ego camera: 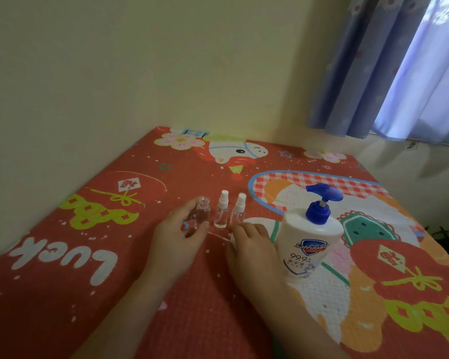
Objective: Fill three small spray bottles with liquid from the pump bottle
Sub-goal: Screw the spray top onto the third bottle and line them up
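My left hand (178,235) is wrapped around the open spray bottle (202,213), upright, neck bare. My right hand (249,244) rests fingers-down on the desk (62,294), pinching what looks like the removed sprayer's thin tube (218,235); grip unclear. Two capped spray bottles (230,212) stand upright at the held one's 3 o'clock. The pump bottle (310,238) stands just beside my right hand at 3 o'clock, nozzle pointing away-left. Open room nearside.

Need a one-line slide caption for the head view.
Left hand holds an uncapped spray bottle beside two capped ones; right hand rests near the pump bottle.
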{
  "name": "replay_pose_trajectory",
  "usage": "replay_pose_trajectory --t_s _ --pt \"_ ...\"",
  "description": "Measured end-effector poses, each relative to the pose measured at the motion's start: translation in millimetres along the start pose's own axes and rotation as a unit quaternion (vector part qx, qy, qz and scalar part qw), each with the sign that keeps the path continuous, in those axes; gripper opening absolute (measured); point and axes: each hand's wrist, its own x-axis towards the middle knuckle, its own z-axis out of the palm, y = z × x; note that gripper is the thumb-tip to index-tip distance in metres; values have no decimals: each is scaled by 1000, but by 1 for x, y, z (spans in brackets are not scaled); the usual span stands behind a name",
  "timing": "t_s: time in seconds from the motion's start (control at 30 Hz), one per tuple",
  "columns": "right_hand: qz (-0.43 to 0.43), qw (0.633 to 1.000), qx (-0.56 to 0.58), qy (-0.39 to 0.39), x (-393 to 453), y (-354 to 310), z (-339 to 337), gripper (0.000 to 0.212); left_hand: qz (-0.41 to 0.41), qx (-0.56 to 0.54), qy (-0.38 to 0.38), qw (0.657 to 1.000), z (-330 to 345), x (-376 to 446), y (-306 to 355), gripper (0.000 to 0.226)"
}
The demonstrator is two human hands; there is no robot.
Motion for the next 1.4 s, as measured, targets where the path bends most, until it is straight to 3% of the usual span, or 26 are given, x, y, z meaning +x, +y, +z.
replay_pose_trajectory --t_s 0.4,0.57,0.67,0.87,1.03,1.23,1.4 --pt "42 995 -75 -50 -4 -3 22 23 -13 0 -2 1000 -1 1 -7 51" --pt "39 996 -72 -35 -5 -1 25 18 -9 -1 6 1000 0 0 -4 52" --pt "34 999 -31 -13 -6 -1 24 14 -8 -6 10 1000 -1 0 -4 46" --pt "57 992 95 60 -3 -4 3 32 -7 -6 18 1000 -2 0 -2 44" --pt "98 954 248 138 5 -3 -13 22 -7 -8 11 1000 -2 0 0 46" --pt "83 925 313 201 10 -8 -21 19 4 -5 10 1000 -3 1 0 46" --pt "49 907 362 211 14 -9 -33 26 9 -2 5 1000 -3 1 -1 54"
